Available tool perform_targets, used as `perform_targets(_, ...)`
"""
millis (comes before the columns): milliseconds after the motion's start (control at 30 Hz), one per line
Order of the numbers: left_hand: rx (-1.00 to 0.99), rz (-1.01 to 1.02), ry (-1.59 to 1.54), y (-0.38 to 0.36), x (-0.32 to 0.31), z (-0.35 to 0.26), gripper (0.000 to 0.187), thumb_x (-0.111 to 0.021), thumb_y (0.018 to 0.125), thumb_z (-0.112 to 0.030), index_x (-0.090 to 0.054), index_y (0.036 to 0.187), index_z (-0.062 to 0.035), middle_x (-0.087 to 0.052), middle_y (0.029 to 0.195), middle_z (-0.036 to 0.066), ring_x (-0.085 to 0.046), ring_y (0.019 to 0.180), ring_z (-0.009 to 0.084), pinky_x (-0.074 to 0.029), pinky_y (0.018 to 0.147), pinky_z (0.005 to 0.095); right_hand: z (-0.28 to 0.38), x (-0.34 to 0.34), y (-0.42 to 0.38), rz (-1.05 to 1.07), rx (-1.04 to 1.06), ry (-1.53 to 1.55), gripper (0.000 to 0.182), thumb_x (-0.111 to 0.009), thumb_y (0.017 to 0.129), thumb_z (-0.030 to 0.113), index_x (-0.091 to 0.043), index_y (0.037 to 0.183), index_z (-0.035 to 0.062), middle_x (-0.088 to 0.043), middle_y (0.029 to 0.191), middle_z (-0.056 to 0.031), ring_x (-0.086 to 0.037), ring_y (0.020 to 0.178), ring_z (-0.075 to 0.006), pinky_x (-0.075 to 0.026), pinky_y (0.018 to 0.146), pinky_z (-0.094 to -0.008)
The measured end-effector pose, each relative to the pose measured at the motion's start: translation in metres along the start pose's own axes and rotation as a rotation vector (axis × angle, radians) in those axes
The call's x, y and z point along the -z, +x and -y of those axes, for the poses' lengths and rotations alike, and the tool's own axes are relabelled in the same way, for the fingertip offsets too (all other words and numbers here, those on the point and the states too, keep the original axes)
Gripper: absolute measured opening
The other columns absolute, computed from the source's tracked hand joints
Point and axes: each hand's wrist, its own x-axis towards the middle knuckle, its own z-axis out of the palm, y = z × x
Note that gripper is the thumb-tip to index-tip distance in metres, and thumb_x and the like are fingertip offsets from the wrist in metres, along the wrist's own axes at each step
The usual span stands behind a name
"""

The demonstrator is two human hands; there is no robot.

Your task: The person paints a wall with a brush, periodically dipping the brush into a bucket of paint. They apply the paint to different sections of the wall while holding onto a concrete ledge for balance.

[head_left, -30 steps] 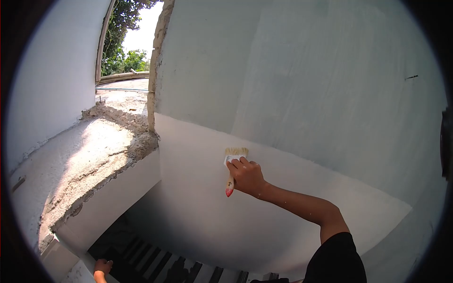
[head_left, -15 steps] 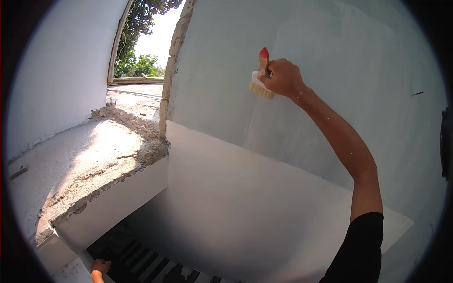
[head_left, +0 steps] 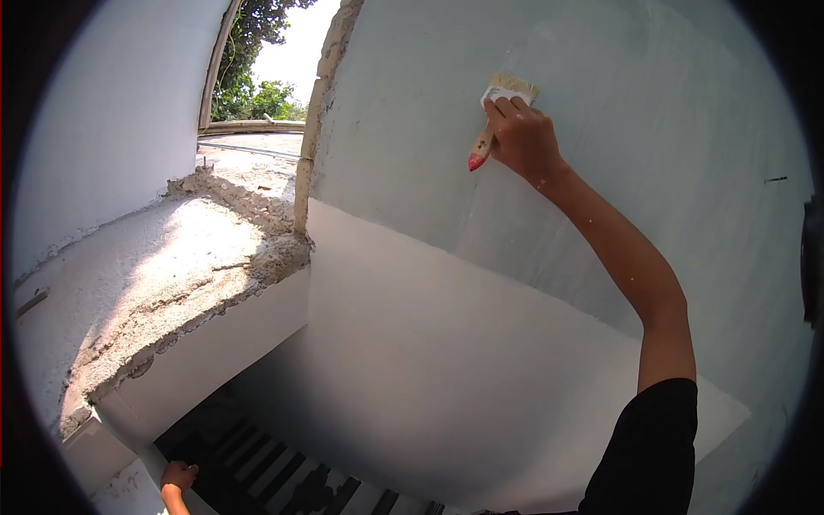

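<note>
My right hand point(head_left: 524, 136) is closed round a wide paintbrush point(head_left: 508, 94) with pale bristles, a white band and a wooden handle tipped in red. The bristles point up and lie against or very near the grey-green wall point(head_left: 412, 146); the handle slants down to the left. Low in the view at the left, my left hand point(head_left: 178, 475) has its fingers curled at the edge of a pale ledge point(head_left: 154, 463). Whatever it grips there is too small to make out.
Below the grey-green area runs a white wall section point(head_left: 429, 318). A rough concrete ledge point(head_left: 180, 283) leads to an opening with trees point(head_left: 257, 99) beyond. Dark and light stripes point(head_left: 283, 472) show far below. A thin metal piece point(head_left: 776, 179) sticks out of the wall at right.
The paintbrush has turned over in my right hand: its bristles pointed down and now point up, with the red tip lower. My left hand stays low at the left.
</note>
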Motion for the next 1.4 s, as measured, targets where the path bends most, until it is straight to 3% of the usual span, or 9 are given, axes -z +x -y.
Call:
perform_targets(133,-0.011,0.005,0.006,-0.003,0.003,-0.003,0.043,-0.067,0.086,-0.042,-0.077,0.082,-0.0004,-0.074,0.076,0.017,-0.074,0.078,0.0311,-0.057,0.079,0.0415,0.115,0.027,-0.084,0.179,0.069,0.242,0.03,-0.069,0.073,0.006,-0.072,0.102,0.0001,-0.066,0.08,-0.0048,-0.064,0.071,-0.0156,-0.052,0.051,-0.0296)
perform_targets(333,-0.004,0.012,0.002,-0.005,0.005,-0.009,0.04,-0.068,0.084,-0.042,-0.078,0.079,-0.0042,-0.074,0.075,0.016,-0.074,0.077,0.0304,-0.056,0.079,0.0416,0.219,0.041,-0.156,0.451,0.098,0.613,0.01,-0.061,0.073,0.006,-0.065,0.081,0.0002,-0.066,0.08,-0.0119,-0.066,0.068,-0.023,-0.05,0.048,-0.0354)
perform_targets(567,0.005,0.01,0.015,0.004,-0.001,0.002,0.04,-0.067,0.085,-0.044,-0.078,0.08,-0.005,-0.075,0.079,0.017,-0.074,0.08,0.0309,-0.056,0.08,0.0416,0.059,0.035,-0.041,0.728,-0.328,0.656,0.024,-0.066,0.084,0.026,-0.065,0.074,0.0044,-0.064,0.065,-0.01,-0.062,0.062,-0.0299,-0.047,0.059,-0.0422)
perform_targets(700,0.031,0.011,0.007,0.003,0.001,-0.001,0.04,-0.067,0.085,-0.043,-0.079,0.081,-0.005,-0.075,0.079,0.016,-0.074,0.08,0.0304,-0.056,0.08,0.041,-0.057,0.041,0.039,0.484,-0.415,0.369,0.031,-0.075,0.084,0.032,-0.075,0.093,0.0016,-0.072,0.081,-0.0106,-0.067,0.072,-0.0248,-0.052,0.069,-0.0373)
perform_targets(967,0.032,-0.01,0.012,0.012,-0.007,0.011,0.042,-0.067,0.084,-0.044,-0.078,0.08,-0.0029,-0.075,0.079,0.016,-0.075,0.083,0.0315,-0.057,0.083,0.0416,-0.197,0.067,0.179,-0.01,-0.443,-0.101,0.027,-0.059,0.098,0.023,-0.074,0.088,0.0032,-0.074,0.094,-0.0121,-0.069,0.085,-0.0305,-0.054,0.077,-0.0435)
perform_targets(1033,0.039,-0.012,0.008,0.015,-0.006,0.012,0.044,-0.067,0.084,-0.045,-0.078,0.081,-0.0021,-0.076,0.081,0.017,-0.075,0.086,0.0324,-0.056,0.085,0.042,-0.213,0.057,0.183,-0.225,-0.383,-0.083,0.025,-0.058,0.098,0.022,-0.077,0.094,0.0061,-0.075,0.101,-0.0105,-0.069,0.094,-0.0304,-0.055,0.085,-0.0433)
perform_targets(1133,0.055,0.013,0.018,0.018,-0.01,0.013,0.042,-0.068,0.084,-0.045,-0.079,0.083,-0.0039,-0.076,0.084,0.015,-0.075,0.086,0.0305,-0.056,0.086,0.0406,-0.21,0.049,0.171,-0.065,-0.364,-0.08,0.025,-0.056,0.098,0.021,-0.078,0.1,0.0091,-0.075,0.108,-0.0091,-0.067,0.104,-0.0295,-0.053,0.093,-0.0429)
perform_targets(1200,0.046,0.002,0.047,0.033,-0.019,0.028,0.039,-0.068,0.086,-0.044,-0.08,0.084,-0.0073,-0.076,0.081,0.012,-0.075,0.082,0.0262,-0.057,0.082,0.0388,-0.208,0.02,0.136,-0.054,-0.152,-0.247,0.021,-0.074,0.08,0.021,-0.074,0.095,0.0058,-0.07,0.091,-0.0046,-0.067,0.087,-0.0226,-0.057,0.075,-0.0378)
perform_targets(1400,0.001,0.03,-0.015,0.025,-0.012,0.025,0.04,-0.068,0.086,-0.044,-0.08,0.083,-0.0059,-0.077,0.079,0.011,-0.076,0.082,0.0254,-0.057,0.083,0.0383,-0.1,0.034,0.035,0.041,-0.025,-0.071,0.019,-0.07,0.073,0.011,-0.076,0.091,0.0131,-0.068,0.083,0.001,-0.066,0.084,-0.0186,-0.056,0.062,-0.0351)
